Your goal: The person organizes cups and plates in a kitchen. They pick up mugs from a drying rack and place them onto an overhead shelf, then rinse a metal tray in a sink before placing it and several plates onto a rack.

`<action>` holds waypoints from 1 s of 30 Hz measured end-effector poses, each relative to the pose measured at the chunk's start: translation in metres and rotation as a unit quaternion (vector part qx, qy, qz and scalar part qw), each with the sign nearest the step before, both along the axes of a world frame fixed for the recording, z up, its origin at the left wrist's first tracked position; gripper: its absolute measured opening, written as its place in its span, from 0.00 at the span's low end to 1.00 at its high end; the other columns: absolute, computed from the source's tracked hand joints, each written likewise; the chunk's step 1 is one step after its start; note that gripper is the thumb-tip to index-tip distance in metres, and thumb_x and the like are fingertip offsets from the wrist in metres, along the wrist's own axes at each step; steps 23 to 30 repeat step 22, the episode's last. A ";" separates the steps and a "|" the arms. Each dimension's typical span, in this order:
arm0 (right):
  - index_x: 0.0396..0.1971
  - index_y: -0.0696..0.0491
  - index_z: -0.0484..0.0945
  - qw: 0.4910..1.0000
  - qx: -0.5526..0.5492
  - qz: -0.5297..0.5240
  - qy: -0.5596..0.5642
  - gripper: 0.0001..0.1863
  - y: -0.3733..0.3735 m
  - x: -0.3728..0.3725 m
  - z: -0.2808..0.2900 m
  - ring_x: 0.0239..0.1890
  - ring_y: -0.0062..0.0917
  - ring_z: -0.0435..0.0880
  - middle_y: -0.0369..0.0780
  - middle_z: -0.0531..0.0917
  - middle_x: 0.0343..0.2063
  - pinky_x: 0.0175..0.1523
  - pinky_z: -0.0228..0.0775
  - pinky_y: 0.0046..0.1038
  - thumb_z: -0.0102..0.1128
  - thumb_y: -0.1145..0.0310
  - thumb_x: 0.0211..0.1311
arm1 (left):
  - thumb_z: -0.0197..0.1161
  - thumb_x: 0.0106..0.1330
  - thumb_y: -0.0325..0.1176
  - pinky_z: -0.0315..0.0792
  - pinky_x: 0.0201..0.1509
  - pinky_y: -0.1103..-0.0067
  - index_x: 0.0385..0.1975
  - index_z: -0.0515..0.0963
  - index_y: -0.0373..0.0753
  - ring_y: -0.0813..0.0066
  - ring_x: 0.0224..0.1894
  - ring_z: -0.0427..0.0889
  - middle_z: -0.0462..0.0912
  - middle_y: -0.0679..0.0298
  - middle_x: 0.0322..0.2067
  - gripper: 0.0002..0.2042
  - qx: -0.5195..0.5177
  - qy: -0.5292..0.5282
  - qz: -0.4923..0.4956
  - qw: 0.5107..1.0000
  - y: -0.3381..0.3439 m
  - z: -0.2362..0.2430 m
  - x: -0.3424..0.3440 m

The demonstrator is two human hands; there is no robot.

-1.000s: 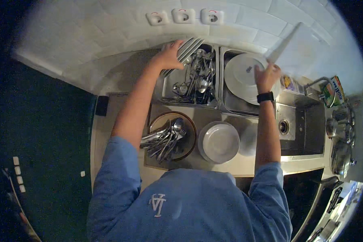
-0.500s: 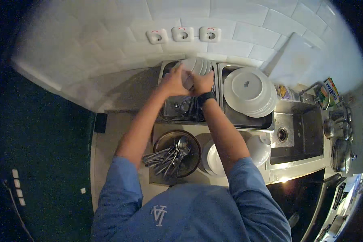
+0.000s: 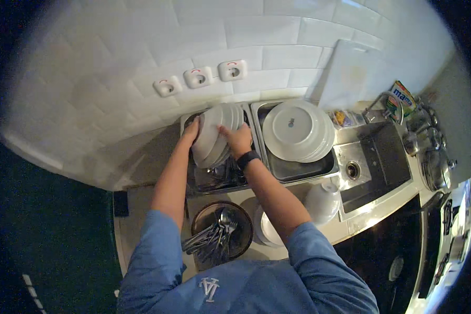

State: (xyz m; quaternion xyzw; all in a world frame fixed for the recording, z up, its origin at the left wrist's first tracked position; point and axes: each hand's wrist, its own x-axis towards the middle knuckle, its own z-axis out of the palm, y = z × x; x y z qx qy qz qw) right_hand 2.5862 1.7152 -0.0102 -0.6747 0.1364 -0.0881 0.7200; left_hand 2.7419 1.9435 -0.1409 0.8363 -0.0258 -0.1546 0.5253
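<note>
A group of white bowls [image 3: 208,133] stands tilted on edge, nested, in the left metal tray [image 3: 220,189]. My left hand [image 3: 191,131] is wrapped round the outer left edge of the front bowl, its fingers partly hidden behind it. From the other side, my right hand [image 3: 237,139] grips the bowls, with the thumb across the nearer side and a dark band on the wrist. Below the bowls, clear glassware [image 3: 217,174] lies in the same tray. In the metal tray to the right [image 3: 293,171] rests an upside-down stack of white plates [image 3: 273,131].
Nearer me, a round brown tray [image 3: 242,212] holds forks and spoons [image 3: 209,243]. White dishes [image 3: 269,231] and a white bowl stack [image 3: 322,205] flank my right forearm. Rightward are a sink [image 3: 390,165], a faucet [image 3: 378,104] and metal pots [image 3: 436,171]. A white cutting board [image 3: 348,78] leans on the wall.
My hands have moved apart, from close together at the bowls' front to either side of them. The bowls now lean toward me, showing more of their sides. The whole view has shifted.
</note>
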 end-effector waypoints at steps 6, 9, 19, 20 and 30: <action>0.40 0.60 0.74 0.998 0.038 -0.017 -0.057 0.24 -0.014 0.014 -0.023 0.33 0.27 0.81 0.43 0.82 0.34 0.39 0.74 0.28 0.72 0.69 0.42 | 0.42 0.55 0.70 0.55 0.64 0.69 0.59 0.62 0.33 0.52 0.63 0.60 0.63 0.43 0.59 0.45 -0.052 0.009 0.096 0.994 -0.037 -0.006 0.009; 0.41 0.59 0.74 0.995 -0.071 -0.069 -0.012 0.24 -0.060 0.004 -0.025 0.34 0.26 0.81 0.43 0.81 0.36 0.39 0.74 0.27 0.72 0.69 0.43 | 0.41 0.54 0.71 0.55 0.64 0.69 0.59 0.62 0.33 0.51 0.63 0.60 0.61 0.43 0.60 0.45 0.051 0.035 0.101 0.993 -0.122 0.039 -0.037; 0.44 0.64 0.73 0.991 0.109 0.037 -0.067 0.22 -0.141 -0.061 0.091 0.31 0.27 0.82 0.45 0.81 0.35 0.36 0.76 0.28 0.66 0.69 0.50 | 0.43 0.56 0.67 0.59 0.62 0.71 0.50 0.71 0.28 0.50 0.58 0.68 0.70 0.39 0.52 0.42 0.084 -0.088 -0.021 0.992 -0.170 0.184 -0.088; 0.45 0.64 0.73 0.985 0.139 0.072 -0.075 0.22 -0.153 -0.066 0.101 0.31 0.30 0.83 0.46 0.81 0.36 0.36 0.77 0.29 0.65 0.69 0.52 | 0.43 0.56 0.67 0.59 0.62 0.71 0.50 0.71 0.28 0.50 0.58 0.68 0.70 0.39 0.52 0.42 0.085 -0.091 -0.011 0.992 -0.174 0.188 -0.093; 0.48 0.66 0.69 0.972 0.146 0.160 -0.090 0.28 -0.188 -0.058 0.100 0.39 0.41 0.83 0.51 0.80 0.40 0.39 0.78 0.39 0.66 0.66 0.51 | 0.44 0.59 0.64 0.50 0.67 0.69 0.60 0.64 0.37 0.60 0.63 0.63 0.69 0.50 0.57 0.38 0.041 0.093 -0.092 0.991 -0.189 0.186 -0.087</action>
